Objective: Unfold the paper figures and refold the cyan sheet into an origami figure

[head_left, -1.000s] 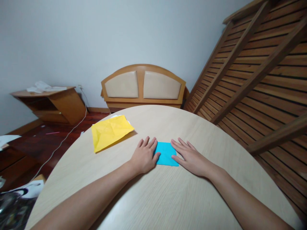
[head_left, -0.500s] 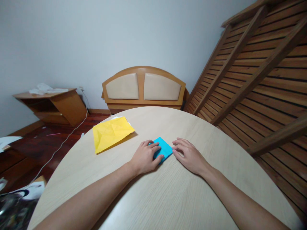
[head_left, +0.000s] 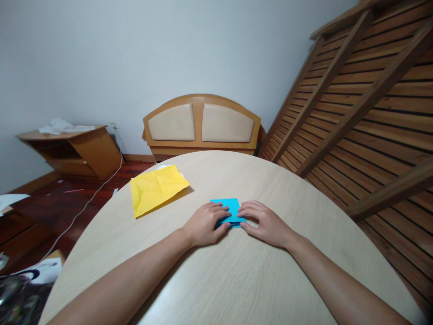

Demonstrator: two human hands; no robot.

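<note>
Blue paper [head_left: 227,208] is lying folded on the desk [head_left: 237,280], near the middle, just in front of the person; it is pinned at its near edge from both sides. Left hand [head_left: 204,222] is laid on the paper's left part, fingers curled down, thumb tucked against the near edge; grip is closed onto the blue paper, pressing rather than pinching as far as can be seen. Right hand [head_left: 264,221] is set on the right part, fingertips bent onto the fold, thumb along the near edge; grip likewise closed on the blue paper. A layered edge is visible under the fingers, so the fold seems doubled.

Risks, as judged: layers could be slid out of line if pressure is uneven between the two hands; the crease would then be set crooked. The smooth desk gives little friction; the whole piece could skate away under a push.

Yellow paper [head_left: 155,188] is lying creased, well apart to the left rear; no contact with either hand.
</note>
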